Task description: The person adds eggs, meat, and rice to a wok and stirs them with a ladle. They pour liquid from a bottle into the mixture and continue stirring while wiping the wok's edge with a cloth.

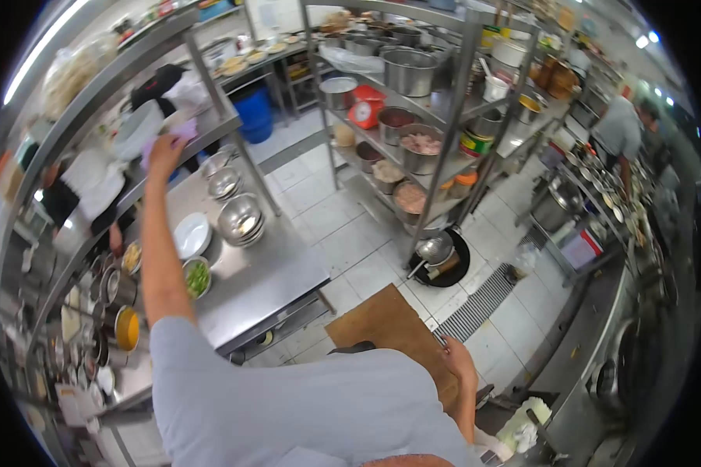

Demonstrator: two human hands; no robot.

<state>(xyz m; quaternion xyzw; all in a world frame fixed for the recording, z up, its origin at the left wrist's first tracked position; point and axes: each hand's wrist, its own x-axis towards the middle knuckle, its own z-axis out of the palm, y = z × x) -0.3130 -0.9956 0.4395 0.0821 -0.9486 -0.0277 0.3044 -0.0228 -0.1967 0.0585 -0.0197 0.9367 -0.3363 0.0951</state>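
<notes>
My left hand (166, 156) is raised at the metal shelf over the steel counter, its fingers closed at a thin light-purple piece (183, 129). Beside it on the shelf is a pale, rounded bowl-like container (139, 131). Below my left arm, a white bowl (192, 235) and a bowl of chopped greens (197, 278) sit on the counter, with stacked metal bowls (241, 218) to their right. Low at my right side, my right hand (459, 360) is closed around a thin metal handle (442, 340), whose far end is hidden.
A steel rack (436, 109) holds pots, tubs of meat and a red scale (366, 107). A black wok (448, 261) with a ladle is low beside it. Brown cardboard (389, 327) covers some tiles near a floor drain (475, 302). Another person (620, 128) stands at the far right.
</notes>
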